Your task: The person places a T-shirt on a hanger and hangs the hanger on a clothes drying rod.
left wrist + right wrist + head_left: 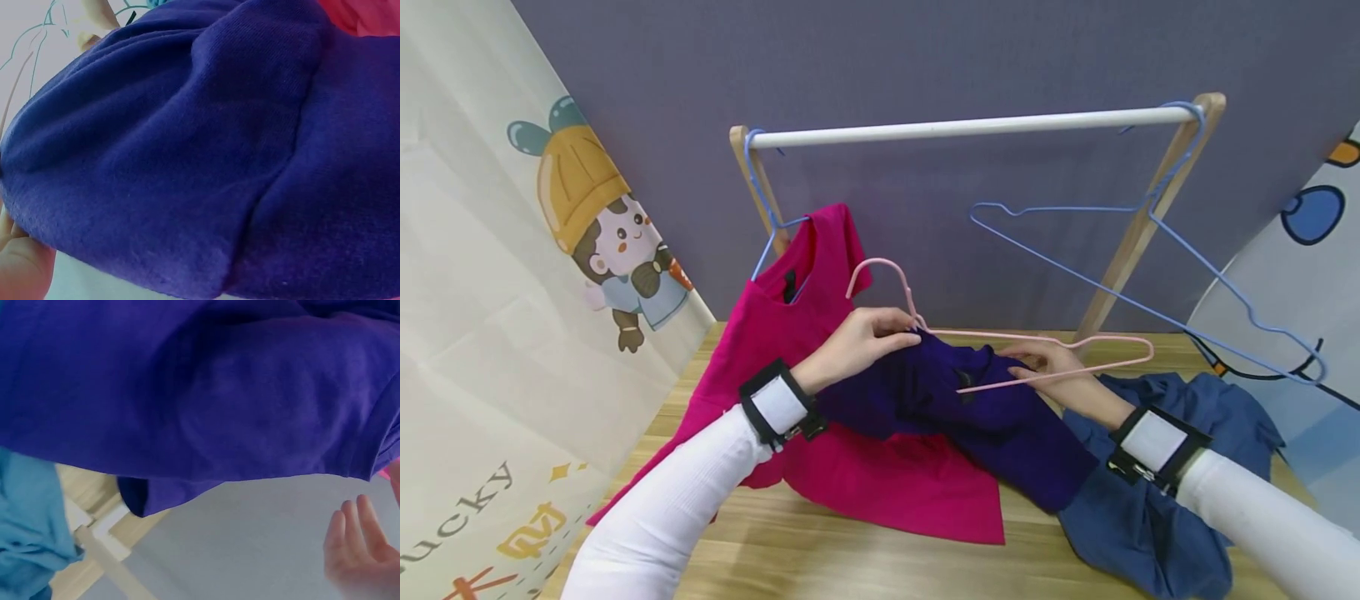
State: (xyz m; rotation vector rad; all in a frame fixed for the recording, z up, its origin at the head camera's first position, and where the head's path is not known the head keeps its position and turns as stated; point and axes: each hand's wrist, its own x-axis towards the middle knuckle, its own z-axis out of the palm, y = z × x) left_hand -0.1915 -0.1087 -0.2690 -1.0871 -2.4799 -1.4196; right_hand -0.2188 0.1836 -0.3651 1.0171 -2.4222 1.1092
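A dark purple T-shirt (1015,450) hangs between my two hands, with its collar facing up. My left hand (868,342) pinches the shirt near the neck of a pink hanger (910,298). On the other side of the collar, my right hand (1056,371) grips the cloth, and the hanger's right end passes over that hand. One lower end of the hanger lies in front of the shirt; its left part is hidden by the cloth and hand. Purple cloth (187,137) fills most of the left wrist view, and purple cloth (219,412) covers the upper right wrist view.
A white rail (962,127) on wooden posts stands behind. At its left end a magenta T-shirt (895,492) hangs on a blue hanger, spreading over the wooden table (775,567). A bare blue hanger (1052,265) hangs at the right. Beneath my right arm lies a blue garment (1180,525).
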